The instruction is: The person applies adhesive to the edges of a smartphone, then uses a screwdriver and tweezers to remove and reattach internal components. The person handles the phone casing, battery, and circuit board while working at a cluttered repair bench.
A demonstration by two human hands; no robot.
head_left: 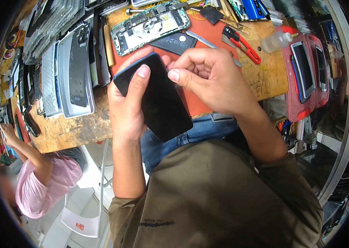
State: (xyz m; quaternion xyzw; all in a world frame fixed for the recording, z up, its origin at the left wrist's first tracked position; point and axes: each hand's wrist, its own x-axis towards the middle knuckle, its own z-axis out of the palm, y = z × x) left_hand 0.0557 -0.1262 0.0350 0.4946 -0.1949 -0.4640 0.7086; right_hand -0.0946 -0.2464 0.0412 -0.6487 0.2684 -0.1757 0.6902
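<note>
An orange-red mat covers part of the wooden worktop. On the mat's far part lies an opened, green-edged phone body, with a flat black piece just beside it. At the mat's right edge are red-handled cutters; beyond, right of it, a clear squeeze bottle and a white-framed phone. Left of the mat, a pale tray bears a dark panel; well left of it, nearer, is a person in a pink shirt.

Phone in left grip; opened handset behind, seemingly on mat; bottle right.
</note>
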